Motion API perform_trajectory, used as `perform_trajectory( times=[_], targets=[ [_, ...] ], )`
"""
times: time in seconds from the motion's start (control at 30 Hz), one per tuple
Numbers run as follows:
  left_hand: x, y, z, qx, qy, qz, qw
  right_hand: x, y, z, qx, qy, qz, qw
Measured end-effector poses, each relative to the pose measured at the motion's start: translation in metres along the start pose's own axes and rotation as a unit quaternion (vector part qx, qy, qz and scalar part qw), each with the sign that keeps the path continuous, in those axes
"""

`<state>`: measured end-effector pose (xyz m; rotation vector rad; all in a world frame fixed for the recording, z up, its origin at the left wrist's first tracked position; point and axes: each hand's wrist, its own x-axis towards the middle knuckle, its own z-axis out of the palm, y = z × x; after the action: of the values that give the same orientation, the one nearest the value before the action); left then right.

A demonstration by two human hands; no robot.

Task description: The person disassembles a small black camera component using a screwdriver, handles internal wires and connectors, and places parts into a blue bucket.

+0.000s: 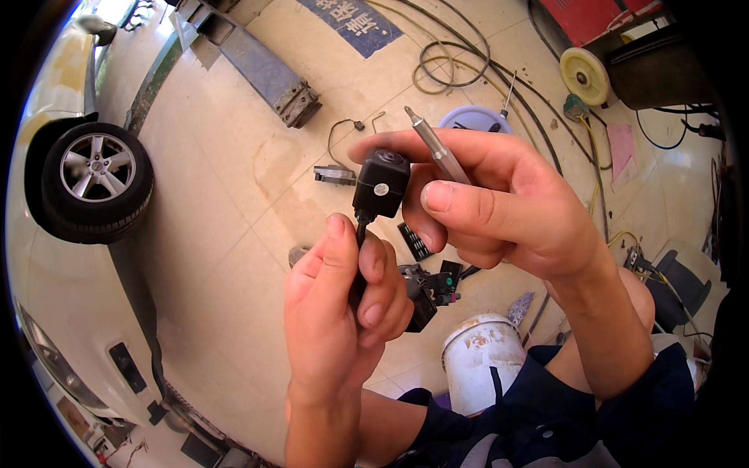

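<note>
A small black camera (388, 204) with a round lens on top and a white round sticker is held up in the middle. My left hand (331, 308) is closed around the black cable (361, 231) just below its housing. From the right, my right hand (519, 207) has a silver screwdriver (438, 148) between thumb and fingers, its tip pointing up and to the left. The index finger of that hand reaches behind the camera's top, and other fingertips are close to its right side. The screwdriver's lower end is hidden by my hand.
A white car with its wheel (97, 165) stands at left. On the tiled floor lie a grey part with a cable (334, 175), a black bit holder (414, 241) and hoses (499, 70). Beyond my right hand is a pale purple dish (468, 117); a white bucket (482, 366) stands near me.
</note>
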<state>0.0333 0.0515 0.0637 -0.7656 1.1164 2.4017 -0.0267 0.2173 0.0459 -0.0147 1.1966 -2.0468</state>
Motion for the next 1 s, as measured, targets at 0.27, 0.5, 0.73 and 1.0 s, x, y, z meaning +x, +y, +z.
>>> perform_trajectory(
  times=[0.27, 0.5, 0.73, 1.0],
  targets=[
    [0.004, -0.003, -0.009, 0.014, -0.072, -0.004, 0.997, 0.004, 0.002, 0.008, -0.03, 0.04, -0.031, 0.998],
    [0.005, -0.009, -0.009, 0.26, -0.082, 0.146, 0.951, -0.001, -0.012, 0.0, -0.001, 0.178, -0.117, 0.977],
    [0.007, -0.009, -0.009, 0.171, -0.176, 0.11, 0.963, -0.002, -0.02, -0.013, 0.072, 0.2, -0.141, 0.967],
    [0.005, -0.005, -0.009, 0.079, -0.17, 0.003, 0.982, -0.004, -0.023, -0.024, 0.16, 0.204, -0.158, 0.953]
  ],
)
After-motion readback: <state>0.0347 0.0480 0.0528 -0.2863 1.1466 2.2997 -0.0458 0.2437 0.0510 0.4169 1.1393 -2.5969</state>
